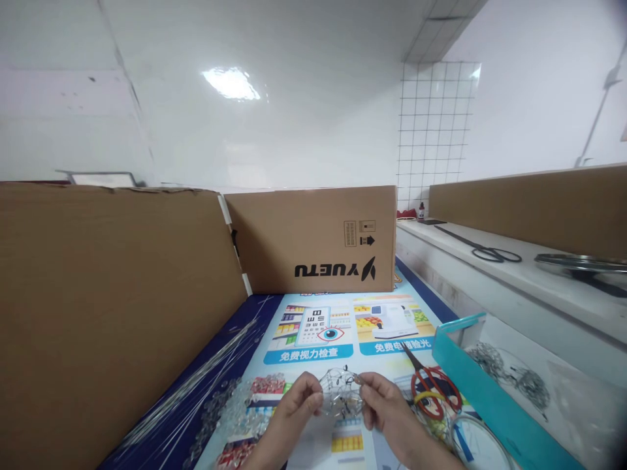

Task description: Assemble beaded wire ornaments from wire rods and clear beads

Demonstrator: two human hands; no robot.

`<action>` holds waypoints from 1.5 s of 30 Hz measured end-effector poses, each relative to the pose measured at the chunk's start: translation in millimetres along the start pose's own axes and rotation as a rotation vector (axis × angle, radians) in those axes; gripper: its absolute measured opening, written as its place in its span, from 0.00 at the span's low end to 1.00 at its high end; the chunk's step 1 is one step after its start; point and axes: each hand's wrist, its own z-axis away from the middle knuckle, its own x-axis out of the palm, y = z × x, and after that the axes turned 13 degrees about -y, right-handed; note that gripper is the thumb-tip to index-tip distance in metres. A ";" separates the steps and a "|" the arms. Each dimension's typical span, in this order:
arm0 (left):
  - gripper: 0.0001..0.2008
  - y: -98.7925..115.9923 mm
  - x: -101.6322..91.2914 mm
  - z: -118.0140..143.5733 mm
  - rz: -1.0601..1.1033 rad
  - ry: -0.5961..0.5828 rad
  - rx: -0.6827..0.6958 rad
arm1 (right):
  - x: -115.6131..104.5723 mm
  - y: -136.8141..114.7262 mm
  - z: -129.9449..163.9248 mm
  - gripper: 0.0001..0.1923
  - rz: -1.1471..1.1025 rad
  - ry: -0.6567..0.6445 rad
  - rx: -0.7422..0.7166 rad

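Note:
Between my two hands is a small openwork piece of thin bent wire (341,393), with what look like clear beads on it and a few dark spots. My left hand (300,403) pinches its left side between thumb and fingers. On the opposite side, my right hand (385,406) grips the edge with thumb and forefinger. The piece is held above a printed poster sheet (308,356) that covers the table. Clear beads (240,411) lie in a loose heap left of my left hand. Scissors with red handles (434,391) rest just beyond my right hand.
Long thin wires (196,375) stretch along the left. A teal-edged box (494,398) on the right contains wire pieces (509,375). Near the scissors is a round, pale item (477,444). Cardboard panels (313,241) stand behind and left; large dark scissors (482,248) lie on the right ledge.

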 end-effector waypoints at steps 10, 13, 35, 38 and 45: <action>0.05 9.6 -9.5 5.9 -0.256 -0.129 -0.025 | -0.2 -2.0 1.2 0.09 -0.093 -0.045 -0.013; 0.07 11.6 -9.6 7.0 -0.330 -0.132 -0.007 | -0.6 -1.0 0.9 0.09 -0.075 -0.045 -0.015; 0.07 -7.2 6.9 3.3 -0.363 -0.116 0.001 | 14.8 -3.3 0.0 0.10 0.279 0.006 -0.005; 0.07 -7.0 7.4 4.0 -0.322 -0.115 -0.003 | 15.7 -6.1 0.5 0.10 0.279 0.017 0.023; 0.07 -3.8 -5.2 -0.2 0.069 -0.065 0.021 | 10.5 -18.1 1.9 0.11 0.046 0.033 -0.022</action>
